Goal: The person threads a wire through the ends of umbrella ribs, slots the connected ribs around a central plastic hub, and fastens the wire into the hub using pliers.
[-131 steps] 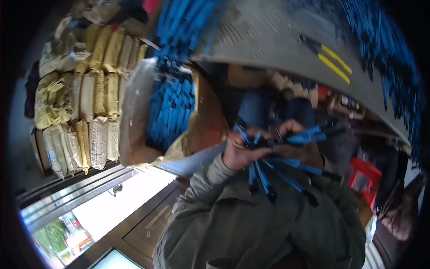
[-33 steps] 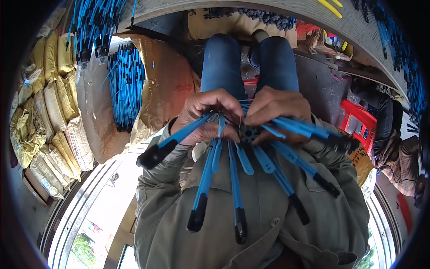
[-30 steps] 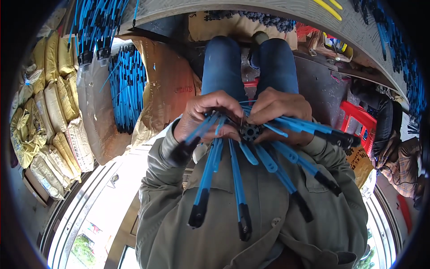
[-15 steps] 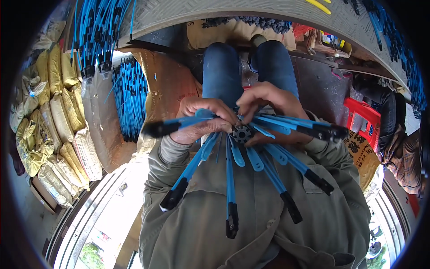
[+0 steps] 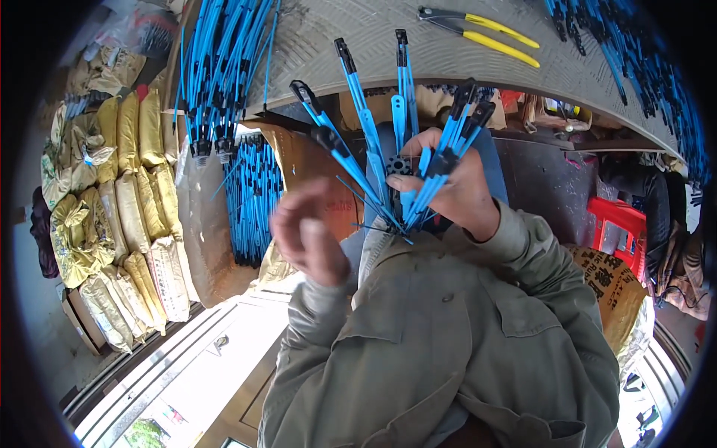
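My right hand (image 5: 463, 190) grips a ribbed frame at its round black hub (image 5: 399, 166), thumb on the hub's near edge. Flat blue ribs (image 5: 371, 134) with black end pieces fan out from it, most pointing away from me. Some ribs pass in front of the right fingers and hide part of them. Thin wire-like blue ends bunch together below the hub, near my jacket. Off to the left, my left hand (image 5: 310, 235) is in the air, apart from the frame. It is blurred, with finger and thumb apart and nothing visible between them.
A grey table (image 5: 351, 63) curves across the far side, holding yellow-handled pliers (image 5: 485, 33), a blue rib bundle (image 5: 228, 67) and a blue rib pile (image 5: 635, 89). More ribs (image 5: 256, 198) fill a left-hand sack. Yellowish sacks (image 5: 131, 201) are stacked farther left; a red stool (image 5: 620, 228) stands right.
My left hand has left the hub and moved left and nearer. The frame has been turned so its ribs now point away from me. The view has shifted, showing the table and pliers more fully.
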